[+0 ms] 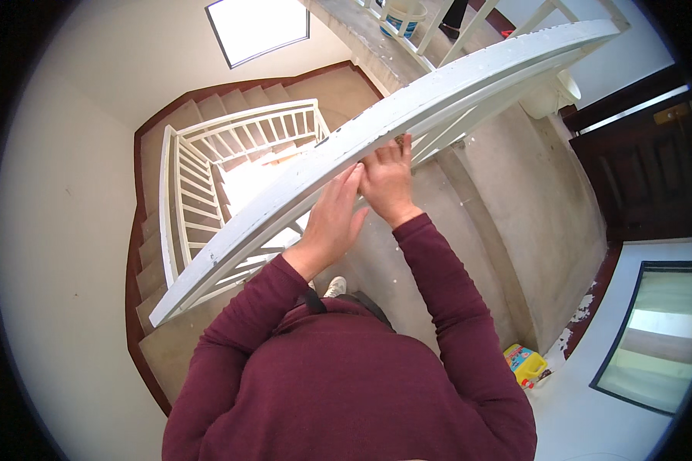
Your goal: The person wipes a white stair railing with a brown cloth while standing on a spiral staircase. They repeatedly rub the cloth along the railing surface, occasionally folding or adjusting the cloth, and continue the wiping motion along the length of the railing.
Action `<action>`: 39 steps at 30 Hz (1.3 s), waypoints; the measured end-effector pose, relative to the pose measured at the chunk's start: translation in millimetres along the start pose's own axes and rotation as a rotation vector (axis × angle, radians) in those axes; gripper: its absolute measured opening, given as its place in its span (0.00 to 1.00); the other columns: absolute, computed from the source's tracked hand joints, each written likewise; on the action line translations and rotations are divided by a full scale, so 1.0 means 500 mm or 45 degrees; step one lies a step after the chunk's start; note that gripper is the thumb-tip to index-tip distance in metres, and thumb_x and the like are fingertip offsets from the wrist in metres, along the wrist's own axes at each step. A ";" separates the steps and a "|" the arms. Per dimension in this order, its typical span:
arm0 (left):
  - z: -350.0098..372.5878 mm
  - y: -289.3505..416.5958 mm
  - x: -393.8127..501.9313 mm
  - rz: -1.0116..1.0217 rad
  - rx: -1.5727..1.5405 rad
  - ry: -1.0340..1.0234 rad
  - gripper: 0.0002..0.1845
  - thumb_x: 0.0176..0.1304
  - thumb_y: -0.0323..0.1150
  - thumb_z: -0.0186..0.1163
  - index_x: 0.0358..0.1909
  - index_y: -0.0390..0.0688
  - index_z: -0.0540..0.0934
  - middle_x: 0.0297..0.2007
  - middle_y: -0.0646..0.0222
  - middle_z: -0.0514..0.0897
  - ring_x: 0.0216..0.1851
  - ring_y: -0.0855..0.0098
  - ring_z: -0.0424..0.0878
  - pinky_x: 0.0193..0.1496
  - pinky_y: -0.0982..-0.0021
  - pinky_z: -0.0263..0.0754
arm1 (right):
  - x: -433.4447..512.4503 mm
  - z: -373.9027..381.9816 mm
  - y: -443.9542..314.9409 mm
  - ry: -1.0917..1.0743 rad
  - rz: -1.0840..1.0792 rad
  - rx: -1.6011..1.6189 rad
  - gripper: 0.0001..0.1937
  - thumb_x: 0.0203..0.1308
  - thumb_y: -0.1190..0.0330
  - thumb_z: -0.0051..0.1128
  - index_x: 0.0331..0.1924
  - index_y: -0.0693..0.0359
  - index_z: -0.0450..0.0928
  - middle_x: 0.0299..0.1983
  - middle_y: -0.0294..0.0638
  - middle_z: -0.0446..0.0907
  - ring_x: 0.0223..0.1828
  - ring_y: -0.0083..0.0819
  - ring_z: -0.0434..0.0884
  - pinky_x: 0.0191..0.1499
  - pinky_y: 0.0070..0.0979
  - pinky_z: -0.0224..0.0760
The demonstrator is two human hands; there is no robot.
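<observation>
A white painted handrail (421,109) with chipped paint slants across the view, from lower left to upper right. Against its near side lies my left hand (331,222), fingers stretched out together and thumb apart; I see nothing in it. My right hand (389,178) is bent over just beside it, its fingers partly hidden at the rail's lower edge. A small rough brown thing (400,140), perhaps a scouring pad, shows at the right fingers; most of it is covered. The left fingertips reach close to the right hand.
Below the rail, a stairwell with white balusters (196,190) drops away. Concrete steps (484,230) lie to my right. A yellow jug (525,364) stands by the wall, lower right. Up the stairs are a white bucket (545,98), a paint bucket (406,17) and a person's foot (451,29).
</observation>
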State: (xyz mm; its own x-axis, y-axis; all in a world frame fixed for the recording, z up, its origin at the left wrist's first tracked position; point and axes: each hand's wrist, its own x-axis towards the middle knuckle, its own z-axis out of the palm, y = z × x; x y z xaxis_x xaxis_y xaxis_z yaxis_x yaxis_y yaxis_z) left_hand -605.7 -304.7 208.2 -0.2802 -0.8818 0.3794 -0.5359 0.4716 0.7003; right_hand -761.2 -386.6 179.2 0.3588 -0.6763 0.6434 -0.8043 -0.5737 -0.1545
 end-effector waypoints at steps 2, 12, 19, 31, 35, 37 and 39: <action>0.013 -0.006 0.006 -0.016 -0.017 0.004 0.39 0.60 0.24 0.65 0.73 0.35 0.62 0.70 0.47 0.67 0.73 0.47 0.63 0.74 0.56 0.63 | 0.002 0.025 0.022 0.032 -0.103 0.011 0.11 0.56 0.66 0.58 0.37 0.65 0.80 0.44 0.47 0.78 0.60 0.49 0.75 0.78 0.56 0.46; 0.011 -0.015 -0.093 -0.233 -0.095 -0.032 0.36 0.59 0.22 0.66 0.71 0.42 0.68 0.62 0.52 0.77 0.64 0.50 0.75 0.66 0.58 0.73 | 0.190 -0.155 0.556 -0.305 -0.152 -0.826 0.12 0.69 0.67 0.49 0.35 0.61 0.85 0.37 0.51 0.85 0.51 0.49 0.82 0.73 0.61 0.53; 0.025 -0.022 -0.225 -0.631 -0.179 0.001 0.31 0.63 0.24 0.64 0.69 0.44 0.72 0.56 0.56 0.81 0.54 0.59 0.83 0.57 0.62 0.79 | 0.241 -0.171 0.646 -0.067 -0.457 -1.203 0.16 0.68 0.58 0.54 0.33 0.58 0.89 0.33 0.45 0.88 0.41 0.48 0.87 0.62 0.47 0.70; 0.001 0.014 -0.381 -0.673 -0.272 0.072 0.27 0.67 0.25 0.63 0.68 0.43 0.73 0.54 0.57 0.81 0.53 0.59 0.83 0.55 0.62 0.78 | 0.040 -0.014 0.147 -0.608 -0.413 -0.154 0.22 0.63 0.57 0.55 0.59 0.55 0.76 0.55 0.46 0.74 0.61 0.41 0.69 0.69 0.50 0.52; -0.031 0.011 -0.490 -0.792 -0.271 0.179 0.27 0.66 0.26 0.61 0.68 0.44 0.72 0.56 0.55 0.80 0.53 0.55 0.82 0.55 0.59 0.78 | -0.033 0.071 -0.108 -0.723 -0.730 -0.012 0.20 0.69 0.57 0.59 0.61 0.53 0.73 0.51 0.45 0.80 0.57 0.41 0.79 0.62 0.50 0.62; -0.042 0.019 -0.547 -0.879 -0.185 0.234 0.26 0.66 0.26 0.62 0.66 0.43 0.73 0.54 0.54 0.81 0.52 0.54 0.82 0.55 0.59 0.78 | -0.050 0.132 -0.209 -0.842 -0.758 -0.024 0.19 0.73 0.59 0.52 0.63 0.53 0.69 0.51 0.45 0.84 0.51 0.42 0.85 0.56 0.50 0.66; -0.050 0.038 -0.602 -0.969 -0.138 0.305 0.25 0.65 0.26 0.62 0.65 0.41 0.74 0.54 0.53 0.82 0.52 0.53 0.83 0.54 0.59 0.79 | -0.084 0.191 -0.311 -1.031 -0.710 -0.011 0.22 0.68 0.51 0.57 0.60 0.52 0.71 0.52 0.46 0.82 0.54 0.45 0.82 0.59 0.51 0.64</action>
State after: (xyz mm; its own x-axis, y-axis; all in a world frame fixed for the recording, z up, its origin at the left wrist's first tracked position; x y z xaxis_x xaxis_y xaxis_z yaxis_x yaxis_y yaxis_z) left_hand -511.8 -30.3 122.5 0.3158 -0.9419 -0.1145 -0.4273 -0.2489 0.8692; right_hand -606.0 -313.2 104.6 0.9018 -0.4234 -0.0866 -0.4231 -0.9058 0.0226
